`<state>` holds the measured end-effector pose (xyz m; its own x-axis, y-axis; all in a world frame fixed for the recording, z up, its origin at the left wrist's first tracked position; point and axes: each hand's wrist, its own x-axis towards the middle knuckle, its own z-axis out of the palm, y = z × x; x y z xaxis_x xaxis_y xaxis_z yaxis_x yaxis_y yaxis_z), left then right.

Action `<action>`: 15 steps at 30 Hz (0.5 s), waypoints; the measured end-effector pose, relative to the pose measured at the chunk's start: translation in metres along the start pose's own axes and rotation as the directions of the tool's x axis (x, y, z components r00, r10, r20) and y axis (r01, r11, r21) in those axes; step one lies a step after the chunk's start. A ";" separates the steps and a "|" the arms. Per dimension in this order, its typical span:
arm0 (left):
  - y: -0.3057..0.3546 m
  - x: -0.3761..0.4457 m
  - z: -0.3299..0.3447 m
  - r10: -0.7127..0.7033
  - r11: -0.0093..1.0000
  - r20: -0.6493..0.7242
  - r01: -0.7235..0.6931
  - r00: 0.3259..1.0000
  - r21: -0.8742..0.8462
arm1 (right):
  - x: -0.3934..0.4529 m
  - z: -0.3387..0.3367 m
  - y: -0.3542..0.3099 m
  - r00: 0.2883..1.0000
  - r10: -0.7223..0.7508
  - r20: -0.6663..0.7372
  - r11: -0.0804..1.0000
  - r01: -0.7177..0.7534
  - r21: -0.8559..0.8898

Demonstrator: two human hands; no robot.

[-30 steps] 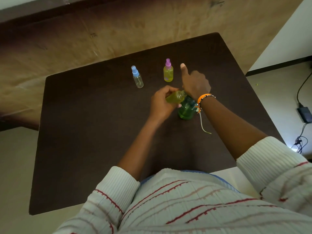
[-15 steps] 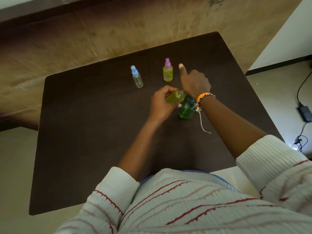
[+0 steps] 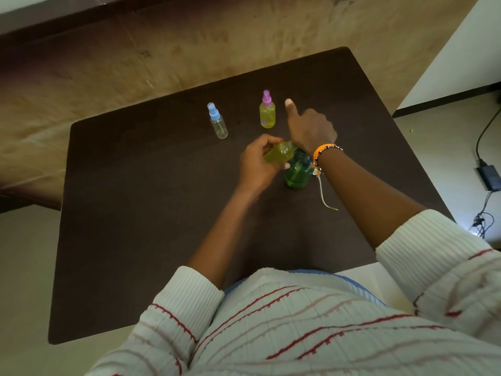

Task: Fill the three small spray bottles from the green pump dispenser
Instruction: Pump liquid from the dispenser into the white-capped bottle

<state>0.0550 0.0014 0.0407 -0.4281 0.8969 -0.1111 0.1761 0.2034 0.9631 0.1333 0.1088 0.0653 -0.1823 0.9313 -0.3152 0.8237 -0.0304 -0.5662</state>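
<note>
A green pump dispenser (image 3: 296, 173) stands at the middle of the dark table (image 3: 135, 213). My right hand (image 3: 310, 130) sits on top of it with fingers curled over the hidden pump head and the thumb sticking out. My left hand (image 3: 256, 164) grips a small capless bottle (image 3: 279, 154) full of yellow liquid, tilted with its neck against the dispenser's top. Farther back stand a clear spray bottle with a blue cap (image 3: 218, 122) and a yellow-filled spray bottle with a pink cap (image 3: 267, 111).
The table's far edge meets a wooden wall panel (image 3: 189, 50). On the floor at the right lie a black power adapter (image 3: 489, 176) and cables (image 3: 481, 222). The table's right edge is close to my right forearm.
</note>
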 end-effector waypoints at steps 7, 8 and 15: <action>0.001 -0.001 0.000 -0.023 0.999 -0.006 0.023 1.000 -0.032 | 0.005 -0.001 -0.002 0.998 -0.027 0.058 0.998 0.030 -0.054; 0.001 -0.001 0.001 -0.021 0.999 -0.004 0.021 1.000 -0.039 | 0.008 -0.001 -0.002 0.996 -0.034 0.086 0.997 0.040 -0.066; 0.004 -0.004 0.006 -0.045 0.997 0.005 0.045 0.999 -0.066 | 0.005 -0.002 -0.002 0.998 -0.016 0.053 1.000 0.017 -0.015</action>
<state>0.0625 0.0006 0.0433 -0.4314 0.8886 -0.1556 0.0977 0.2175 0.9711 0.1314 0.1140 0.0663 -0.2233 0.9113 -0.3458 0.8287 -0.0093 -0.5597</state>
